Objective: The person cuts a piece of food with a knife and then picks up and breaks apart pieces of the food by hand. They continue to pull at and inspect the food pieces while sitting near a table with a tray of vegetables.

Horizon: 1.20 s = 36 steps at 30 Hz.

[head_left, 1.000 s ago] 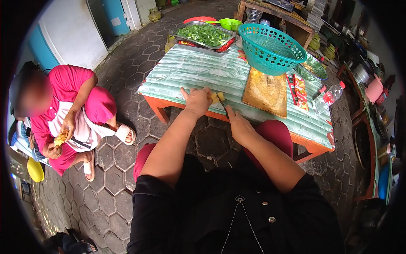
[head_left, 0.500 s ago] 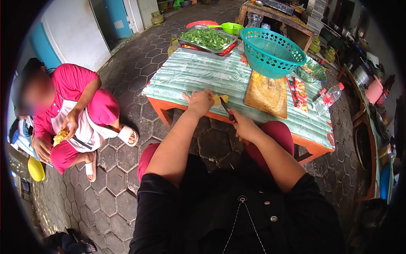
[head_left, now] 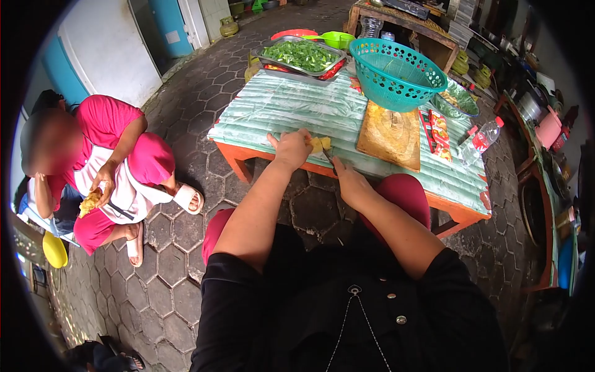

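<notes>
At the near edge of the low table point(head_left: 279, 111), my left hand point(head_left: 292, 149) is closed around one end of a small yellow piece of food point(head_left: 320, 144). A knife point(head_left: 328, 155) is in my right hand point(head_left: 351, 181), its blade against the right side of the yellow piece. My right fingers are wrapped round the handle, which is mostly hidden. To the right lies a worn wooden board point(head_left: 390, 133), with no hand touching it.
Behind are a tray of chopped greens point(head_left: 302, 57) and a teal basket point(head_left: 400, 77). Red packets point(head_left: 440, 136) and a plastic bottle point(head_left: 484, 139) are at the right. A seated person point(head_left: 118, 161) holds food at the left.
My right hand and the knife have shifted slightly, with the blade now lower at the yellow piece. The seated person has raised one hand towards the head.
</notes>
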Available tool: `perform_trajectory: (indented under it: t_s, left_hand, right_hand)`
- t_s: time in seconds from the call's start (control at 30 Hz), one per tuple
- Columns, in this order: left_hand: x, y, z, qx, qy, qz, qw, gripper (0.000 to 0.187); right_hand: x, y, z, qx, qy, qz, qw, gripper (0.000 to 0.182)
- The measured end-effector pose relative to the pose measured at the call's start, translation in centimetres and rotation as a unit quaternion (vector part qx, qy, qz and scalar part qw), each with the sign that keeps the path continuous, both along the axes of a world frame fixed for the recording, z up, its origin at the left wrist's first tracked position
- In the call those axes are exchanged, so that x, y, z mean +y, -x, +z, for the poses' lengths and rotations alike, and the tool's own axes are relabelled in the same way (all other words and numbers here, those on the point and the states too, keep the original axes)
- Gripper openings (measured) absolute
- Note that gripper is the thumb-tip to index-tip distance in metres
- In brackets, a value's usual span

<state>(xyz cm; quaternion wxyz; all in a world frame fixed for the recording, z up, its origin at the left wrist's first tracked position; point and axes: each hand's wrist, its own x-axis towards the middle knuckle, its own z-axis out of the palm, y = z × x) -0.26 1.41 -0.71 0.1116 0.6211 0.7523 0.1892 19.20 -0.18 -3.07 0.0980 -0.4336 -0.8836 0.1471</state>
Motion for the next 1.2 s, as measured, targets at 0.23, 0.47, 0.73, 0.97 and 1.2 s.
perform_trajectory:
  t_s: [0.23,0.47,0.73,0.97,1.2]
  left_hand:
    - [0.5,-0.1,-0.5,0.006,0.008,0.05,0.999,0.027]
    - [0.7,0.6,-1.0,-0.012,0.018,0.063,0.998,0.031]
    - [-0.7,-1.0,-0.2,0.055,-0.008,-0.008,0.998,0.048]
    - [-0.1,-1.8,-1.1,0.127,-0.034,0.005,0.991,0.043]
    - [0.1,-1.6,-0.8,0.127,-0.034,0.017,0.991,0.041]
  right_hand:
    - [-0.4,-0.4,0.2,-0.037,-0.006,0.005,0.999,0.058]
    - [0.4,-1.1,-0.4,0.011,0.02,0.011,1.0,0.061]
    - [0.4,-0.9,-0.6,0.062,0.064,0.013,0.996,0.068]
    - [-0.3,-0.7,-0.2,0.023,0.012,0.004,1.0,0.064]
    - [-0.3,-1.6,0.3,-0.017,0.03,0.009,0.999,0.063]
